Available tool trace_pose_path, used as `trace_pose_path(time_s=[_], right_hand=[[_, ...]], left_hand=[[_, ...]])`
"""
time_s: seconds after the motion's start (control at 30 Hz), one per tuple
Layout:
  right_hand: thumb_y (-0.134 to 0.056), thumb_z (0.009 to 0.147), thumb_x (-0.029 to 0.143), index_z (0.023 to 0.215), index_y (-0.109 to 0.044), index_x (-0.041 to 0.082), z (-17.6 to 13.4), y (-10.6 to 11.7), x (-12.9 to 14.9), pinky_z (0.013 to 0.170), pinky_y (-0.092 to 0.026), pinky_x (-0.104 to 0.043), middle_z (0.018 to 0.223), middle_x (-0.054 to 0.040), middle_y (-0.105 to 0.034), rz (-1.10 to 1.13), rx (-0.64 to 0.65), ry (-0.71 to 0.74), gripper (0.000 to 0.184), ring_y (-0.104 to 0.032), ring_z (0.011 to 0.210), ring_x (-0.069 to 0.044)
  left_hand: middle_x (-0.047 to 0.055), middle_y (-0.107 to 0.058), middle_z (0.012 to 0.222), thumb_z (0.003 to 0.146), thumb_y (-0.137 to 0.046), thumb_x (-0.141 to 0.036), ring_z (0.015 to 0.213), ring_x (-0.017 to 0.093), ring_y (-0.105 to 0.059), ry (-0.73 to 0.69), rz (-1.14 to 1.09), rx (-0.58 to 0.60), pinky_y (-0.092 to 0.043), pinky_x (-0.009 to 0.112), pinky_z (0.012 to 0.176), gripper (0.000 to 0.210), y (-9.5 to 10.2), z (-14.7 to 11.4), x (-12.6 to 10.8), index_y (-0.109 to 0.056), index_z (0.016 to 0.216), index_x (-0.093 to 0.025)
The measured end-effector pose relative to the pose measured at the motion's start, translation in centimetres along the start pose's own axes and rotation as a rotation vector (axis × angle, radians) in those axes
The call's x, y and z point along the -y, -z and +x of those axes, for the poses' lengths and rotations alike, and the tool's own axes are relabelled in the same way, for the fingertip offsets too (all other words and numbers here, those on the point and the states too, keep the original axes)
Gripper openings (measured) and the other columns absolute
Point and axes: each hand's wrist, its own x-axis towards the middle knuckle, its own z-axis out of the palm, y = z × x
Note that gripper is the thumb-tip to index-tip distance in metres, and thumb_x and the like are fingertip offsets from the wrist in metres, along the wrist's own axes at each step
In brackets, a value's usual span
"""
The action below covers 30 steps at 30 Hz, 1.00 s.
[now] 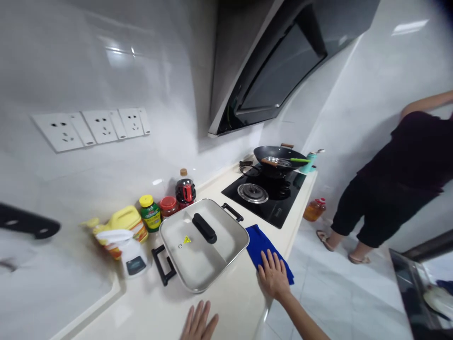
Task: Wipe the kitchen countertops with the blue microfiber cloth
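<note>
My right hand lies flat, fingers spread, on a folded blue cloth at the counter's front edge. Low in the view, my left hand is spread over the white counter, palm down, holding nothing; its wrist is cut off by the frame. Between my hands and the wall stands a square divided pan with black side handles. A clear glass lid with a black knob covers it. The cloth lies close to the pan's right corner.
Bottles and jars, including a yellow jug and a green bottle, line the wall. Beyond the pan is a cooktop with a wok under a range hood. Another person stands at right near an oil jug.
</note>
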Motion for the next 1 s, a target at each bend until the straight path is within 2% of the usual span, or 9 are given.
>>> trace_pose_path(time_s=[0.1, 0.2, 0.33, 0.43, 0.63, 0.77, 0.87, 0.93, 1.0], right_hand=[[-0.03, 0.097, 0.042, 0.161, -0.012, 0.018, -4.3, 1.2, 3.5, 0.112, -0.028, -0.062, 0.158, -0.0161, -0.032, 0.055, -0.104, 0.008, 0.07, -0.031, 0.144, -0.04], [-0.032, 0.097, 0.04, 0.16, 0.001, 0.019, -8.6, 2.8, 7.3, 0.107, -0.032, -0.068, 0.159, -0.0183, -0.027, 0.09, -0.182, 0.012, 0.075, -0.032, 0.143, -0.043], [-0.038, 0.095, 0.035, 0.159, 0.005, 0.024, -14.1, 5.7, 12.9, 0.105, -0.032, -0.073, 0.162, -0.0149, -0.017, 0.159, -0.234, 0.055, 0.078, -0.027, 0.144, -0.044], [-0.039, 0.093, 0.032, 0.159, 0.004, 0.025, -17.6, 7.9, 17.3, 0.105, -0.03, -0.075, 0.162, -0.013, -0.014, 0.215, -0.24, 0.096, 0.08, -0.023, 0.145, -0.044], [-0.04, 0.093, 0.029, 0.158, 0.01, 0.022, -23.4, 11.7, 26.1, 0.109, -0.026, -0.073, 0.162, -0.0132, -0.01, 0.267, -0.113, 0.234, 0.082, -0.014, 0.148, -0.041], [-0.047, 0.092, 0.033, 0.16, -0.007, 0.02, -27.4, 14.7, 31.3, 0.118, -0.016, -0.068, 0.161, -0.0114, -0.017, 0.287, 0.111, 0.5, 0.08, -0.012, 0.149, -0.039], [-0.05, 0.094, 0.04, 0.158, -0.023, 0.02, -29.4, 17.2, 33.0, 0.121, -0.016, -0.062, 0.162, -0.0102, -0.018, 0.325, 0.196, 0.736, 0.072, -0.017, 0.149, -0.038], [-0.048, 0.096, 0.043, 0.158, -0.022, 0.021, -30.0, 18.3, 32.8, 0.12, -0.022, -0.059, 0.162, -0.0094, -0.018, 0.36, 0.195, 0.845, 0.071, -0.02, 0.149, -0.037], [-0.046, 0.098, 0.044, 0.16, -0.015, 0.02, -30.1, 18.8, 32.0, 0.118, -0.028, -0.057, 0.162, -0.0099, -0.02, 0.388, 0.171, 0.892, 0.074, -0.023, 0.148, -0.036]], left_hand=[[0.014, -0.022, 0.163, 0.083, -0.07, -0.05, 0.147, 0.04, -0.028, 0.078, -0.102, 0.048, -0.042, 0.059, 0.113, 0.094, 1.8, -1.8, -1.0, -0.019, 0.158, -0.026], [0.013, -0.018, 0.164, 0.082, -0.071, -0.039, 0.149, 0.039, -0.022, 0.176, -0.183, 0.028, -0.039, 0.058, 0.115, 0.088, 3.3, -5.4, -2.2, -0.025, 0.156, -0.024], [0.012, -0.021, 0.164, 0.089, -0.062, -0.032, 0.149, 0.038, -0.022, 0.189, -0.205, -0.078, -0.039, 0.058, 0.116, 0.078, 4.7, -10.9, -2.9, -0.025, 0.156, -0.024], [0.011, -0.021, 0.164, 0.092, -0.056, -0.026, 0.151, 0.036, -0.017, 0.176, -0.218, -0.111, -0.035, 0.059, 0.117, 0.075, 7.2, -13.7, -3.4, -0.02, 0.157, -0.023], [0.007, -0.017, 0.166, 0.097, -0.047, -0.027, 0.153, 0.029, -0.012, 0.189, -0.324, 0.011, -0.029, 0.057, 0.121, 0.067, 14.0, -16.5, -4.3, -0.018, 0.158, -0.026], [0.008, -0.023, 0.164, 0.1, -0.044, -0.031, 0.152, 0.027, -0.017, 0.223, -0.323, 0.042, -0.026, 0.054, 0.123, 0.06, 15.6, -19.2, -2.7, -0.025, 0.156, -0.022], [0.006, -0.031, 0.161, 0.099, -0.045, -0.03, 0.15, 0.026, -0.024, 0.261, -0.309, 0.052, -0.028, 0.053, 0.122, 0.058, 15.7, -22.2, -0.9, -0.031, 0.154, -0.025], [0.004, -0.033, 0.161, 0.097, -0.047, -0.027, 0.15, 0.026, -0.027, 0.299, -0.298, 0.054, -0.03, 0.053, 0.121, 0.057, 15.6, -24.4, -0.6, -0.033, 0.153, -0.029], [0.006, -0.028, 0.162, 0.094, -0.049, -0.023, 0.15, 0.028, -0.026, 0.377, -0.282, 0.048, -0.032, 0.054, 0.119, 0.064, 15.1, -26.4, -1.6, -0.029, 0.155, -0.029]])
